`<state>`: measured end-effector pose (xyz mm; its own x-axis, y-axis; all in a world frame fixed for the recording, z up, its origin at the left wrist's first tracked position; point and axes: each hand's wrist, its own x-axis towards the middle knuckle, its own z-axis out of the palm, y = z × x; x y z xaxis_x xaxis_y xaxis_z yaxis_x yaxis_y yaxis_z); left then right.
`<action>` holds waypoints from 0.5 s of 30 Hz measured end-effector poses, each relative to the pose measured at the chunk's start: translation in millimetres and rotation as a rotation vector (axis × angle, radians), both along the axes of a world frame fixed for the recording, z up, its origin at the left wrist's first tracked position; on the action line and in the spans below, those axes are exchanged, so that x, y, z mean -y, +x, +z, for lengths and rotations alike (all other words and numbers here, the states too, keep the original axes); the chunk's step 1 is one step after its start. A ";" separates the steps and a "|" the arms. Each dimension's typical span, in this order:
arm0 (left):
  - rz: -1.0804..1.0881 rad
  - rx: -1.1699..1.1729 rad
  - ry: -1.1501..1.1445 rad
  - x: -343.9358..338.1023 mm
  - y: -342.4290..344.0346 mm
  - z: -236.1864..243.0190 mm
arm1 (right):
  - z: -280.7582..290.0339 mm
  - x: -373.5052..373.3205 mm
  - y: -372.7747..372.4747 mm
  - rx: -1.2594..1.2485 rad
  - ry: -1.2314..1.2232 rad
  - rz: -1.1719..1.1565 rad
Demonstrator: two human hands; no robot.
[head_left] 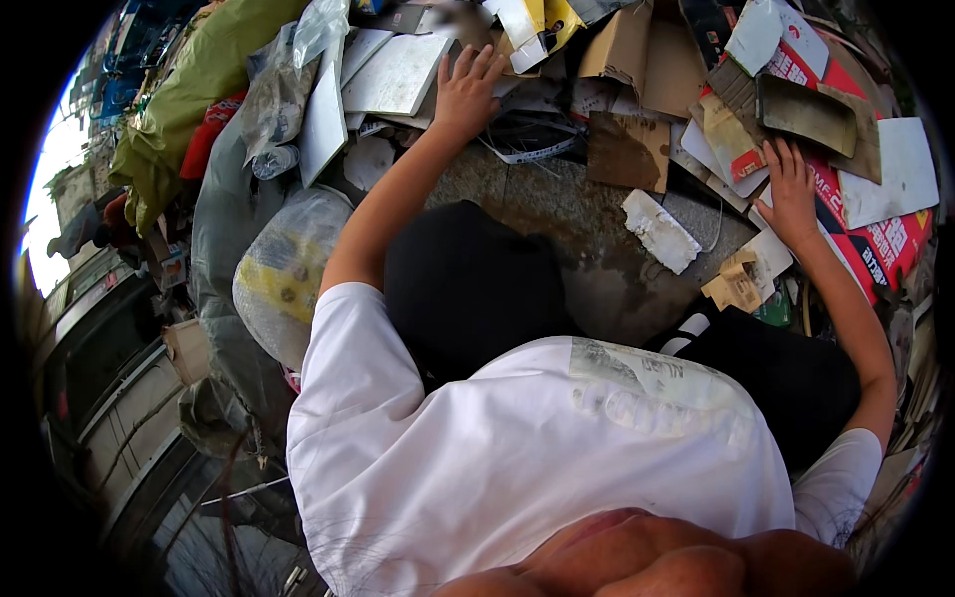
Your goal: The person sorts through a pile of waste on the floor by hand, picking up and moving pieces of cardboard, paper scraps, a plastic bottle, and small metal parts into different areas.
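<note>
My left hand (468,95) reaches to the far middle of the pile with its fingers spread. It lies by the edge of a white board (398,75), and no object shows in its grasp. Just beyond its fingertips is a blurred dark shape I cannot make out. On the right, my right hand (793,196) rests palm down with fingers stretched out over the scrap. Its fingertips come to the lower edge of a curved dark brown piece (806,112). Beneath and beside that hand is a red printed cardboard sheet (860,234).
Brown cardboard boxes (617,50) and a wet-stained brown piece (628,151) lie ahead. A chipped white foam block (662,231) sits on the wet ground (597,259). To my left are a clear bag with yellow contents (288,274), a large grey-green sack (224,259) and olive cloth (184,119).
</note>
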<state>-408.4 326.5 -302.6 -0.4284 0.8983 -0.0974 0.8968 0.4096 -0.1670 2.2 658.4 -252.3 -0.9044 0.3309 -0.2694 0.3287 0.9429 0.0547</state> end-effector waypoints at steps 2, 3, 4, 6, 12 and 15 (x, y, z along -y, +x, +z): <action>-0.042 -0.015 -0.128 -6.3 -0.7 -19.6 | -8.7 0.6 0.2 0.084 0.052 -0.078; -0.004 0.026 -0.140 -7.3 -1.5 -29.4 | -10.6 1.0 -1.2 0.124 0.034 -0.079; 0.024 0.001 -0.152 -5.4 -0.8 -38.4 | -11.9 2.9 -1.1 0.139 0.048 -0.075; 0.077 -0.059 -0.178 -4.1 -3.0 -48.3 | -16.0 6.0 -4.7 0.160 0.075 -0.070; 0.109 -0.135 -0.060 19.5 -61.3 -83.1 | -32.3 6.3 -11.5 0.302 0.210 -0.021; 0.088 -0.298 -0.119 22.8 -87.6 -64.9 | -38.6 -0.6 -13.7 0.392 0.240 -0.062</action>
